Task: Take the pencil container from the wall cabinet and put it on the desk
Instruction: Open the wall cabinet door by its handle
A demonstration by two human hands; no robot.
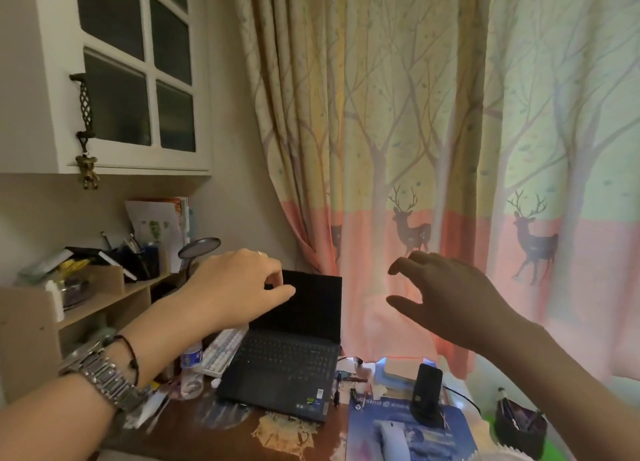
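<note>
both hands (239,287) (450,298) empty, fingers loosely spread — pencil container (519,426), perhaps, on desk (207,436) well below right fingers.

Both empty hands (239,284) (446,298) raised over an open laptop (287,363).

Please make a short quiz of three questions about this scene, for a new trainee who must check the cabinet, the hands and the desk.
1. True or false: the wall cabinet door is shut.
2. Which hand wears the metal watch? A) left hand B) right hand
3. Fill in: the laptop on the desk stands open, and its screen is ____.

Key: 1 true; 2 A; 3 dark. Both hands are empty, fingers loosely curled, raised above the desk.
</note>
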